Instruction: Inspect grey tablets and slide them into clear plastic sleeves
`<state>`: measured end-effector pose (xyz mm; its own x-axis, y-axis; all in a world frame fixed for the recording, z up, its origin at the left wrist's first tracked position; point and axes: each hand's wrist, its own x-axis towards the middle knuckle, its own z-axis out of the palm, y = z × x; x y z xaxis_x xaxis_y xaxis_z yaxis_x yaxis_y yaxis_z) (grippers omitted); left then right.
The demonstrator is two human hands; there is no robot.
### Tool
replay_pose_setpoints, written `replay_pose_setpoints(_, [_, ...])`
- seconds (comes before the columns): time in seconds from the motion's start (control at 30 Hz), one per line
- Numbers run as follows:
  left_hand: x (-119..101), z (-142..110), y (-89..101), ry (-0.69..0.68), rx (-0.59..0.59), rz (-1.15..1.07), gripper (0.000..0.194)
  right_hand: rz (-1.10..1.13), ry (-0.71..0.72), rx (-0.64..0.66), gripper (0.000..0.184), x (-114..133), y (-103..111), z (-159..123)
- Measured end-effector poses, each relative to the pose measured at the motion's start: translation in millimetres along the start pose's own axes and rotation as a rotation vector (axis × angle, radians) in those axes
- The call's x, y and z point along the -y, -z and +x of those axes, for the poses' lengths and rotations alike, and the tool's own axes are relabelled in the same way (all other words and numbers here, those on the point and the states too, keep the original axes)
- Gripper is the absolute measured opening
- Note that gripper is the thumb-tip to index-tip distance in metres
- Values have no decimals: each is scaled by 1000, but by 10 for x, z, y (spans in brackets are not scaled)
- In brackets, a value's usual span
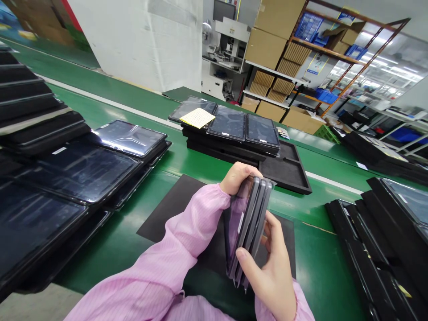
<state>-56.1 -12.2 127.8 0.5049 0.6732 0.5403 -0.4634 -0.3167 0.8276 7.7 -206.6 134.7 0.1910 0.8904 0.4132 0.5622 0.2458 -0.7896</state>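
Observation:
A stack of several tablet-like panels [253, 214] in clear film stands on edge between my hands, above a black mat [167, 209]. My left hand [239, 177] grips the far upper end, its thumb over the top and its other fingers mostly hidden behind the stack. From the near right side my right hand [272, 267] holds the same stack, thumb on the edges and fingers against the right face. A glossy dark screen with a small white label faces left. Pink sleeves cover both my forearms.
Film-wrapped panels [90, 171] lie stacked at left beside black trays [30, 102]. Ahead, more panels [227, 122] and a yellow sheet [197, 117] rest on black foam trays [302, 178]. Further tray stacks [364, 236] stand at right on the green bench [314, 267].

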Motion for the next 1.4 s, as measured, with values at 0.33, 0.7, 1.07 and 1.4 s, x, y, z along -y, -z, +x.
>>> replay_pose_setpoints(0.33, [-28,-9,-3,-5,24,40,85,-29,7,8,53,26,-1,-6])
replay_pose_setpoints(0.7, [-41,-20,-32,-26,53,73,85,62,37,-24,33,-40,15,-40])
replay_pose_setpoints(1.07, [-41,-37,-51,-47,104,88,84,36,47,-83,26,-13,-16,-7])
replay_pose_setpoints(1.4, [-46,-35,-62,-63,124,94,85,-59,106,-85,29,-19,-7,0])
